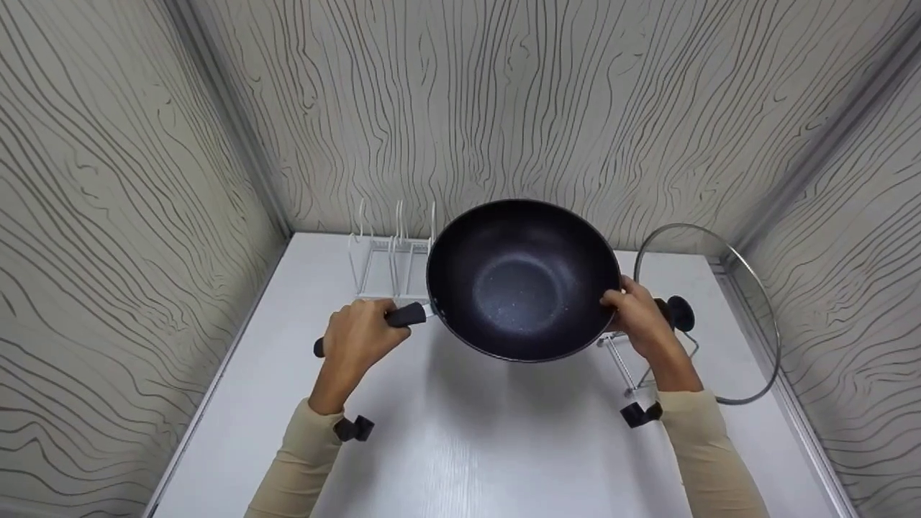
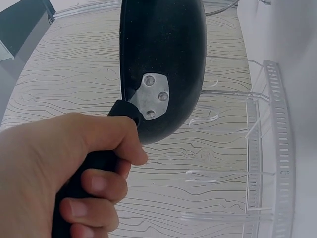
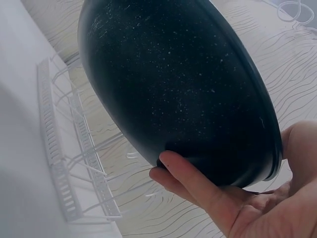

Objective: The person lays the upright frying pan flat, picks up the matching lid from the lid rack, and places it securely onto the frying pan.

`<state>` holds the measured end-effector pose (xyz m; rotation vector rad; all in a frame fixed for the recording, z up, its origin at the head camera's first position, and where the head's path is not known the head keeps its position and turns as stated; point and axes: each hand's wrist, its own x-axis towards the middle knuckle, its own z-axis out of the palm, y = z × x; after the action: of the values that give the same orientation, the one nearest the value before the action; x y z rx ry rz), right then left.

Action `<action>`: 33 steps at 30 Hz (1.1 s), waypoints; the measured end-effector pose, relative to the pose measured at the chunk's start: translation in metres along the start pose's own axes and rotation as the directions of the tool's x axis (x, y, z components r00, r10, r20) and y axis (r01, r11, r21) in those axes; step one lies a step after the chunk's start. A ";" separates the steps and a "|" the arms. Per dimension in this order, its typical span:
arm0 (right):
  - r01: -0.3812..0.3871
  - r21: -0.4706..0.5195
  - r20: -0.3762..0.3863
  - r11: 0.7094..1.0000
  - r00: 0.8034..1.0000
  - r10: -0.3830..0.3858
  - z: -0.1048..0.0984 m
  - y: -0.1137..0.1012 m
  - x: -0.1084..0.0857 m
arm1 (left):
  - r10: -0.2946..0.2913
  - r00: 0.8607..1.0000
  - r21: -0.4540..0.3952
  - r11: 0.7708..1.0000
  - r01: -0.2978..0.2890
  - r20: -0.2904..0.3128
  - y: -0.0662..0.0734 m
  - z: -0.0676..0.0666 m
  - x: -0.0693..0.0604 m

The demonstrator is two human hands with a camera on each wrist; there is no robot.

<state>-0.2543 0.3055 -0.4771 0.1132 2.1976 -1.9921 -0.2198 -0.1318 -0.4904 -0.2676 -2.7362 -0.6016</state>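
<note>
A dark wok (image 1: 522,295) is held above the white table, its inside tilted towards the head camera. My left hand (image 1: 363,334) grips its black handle (image 1: 406,315), with the fingers wrapped round it in the left wrist view. A riveted metal bracket (image 2: 153,96) joins the handle to the wok's side. On the opposite side my right hand (image 1: 640,316) pinches the rim, thumb inside. In the right wrist view, fingers (image 3: 185,173) of that hand support the speckled outer wall (image 3: 183,89).
A white wire rack (image 2: 280,139) stands along the back of the table, partly hidden by the wok. At the right, a glass lid with a metal rim (image 1: 773,324) and black knob (image 1: 680,313) stands on edge. Wood-patterned walls (image 1: 460,108) enclose the table (image 1: 460,460).
</note>
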 end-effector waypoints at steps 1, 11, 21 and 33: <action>-0.001 0.001 0.000 1.000 1.000 0.001 0.000 0.001 -0.001 | 0.005 1.000 0.002 1.000 -0.005 -0.003 -0.001 0.000 0.000; -0.005 -0.004 -0.018 1.000 1.000 0.005 0.005 0.009 -0.013 | 0.033 0.999 0.025 0.999 -0.033 -0.008 -0.006 0.003 -0.003; -0.012 0.049 -0.030 0.999 0.999 0.014 0.010 0.020 -0.023 | 0.038 0.999 0.017 0.999 -0.038 0.002 -0.011 0.005 -0.007; -0.022 0.050 -0.049 0.999 0.999 0.025 0.012 0.038 -0.037 | 0.071 0.997 0.025 0.997 -0.071 0.017 -0.016 0.012 -0.014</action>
<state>-0.2103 0.2998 -0.5087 0.1957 2.1664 -2.0529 -0.2138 -0.1429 -0.5117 -0.3634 -2.7350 -0.5474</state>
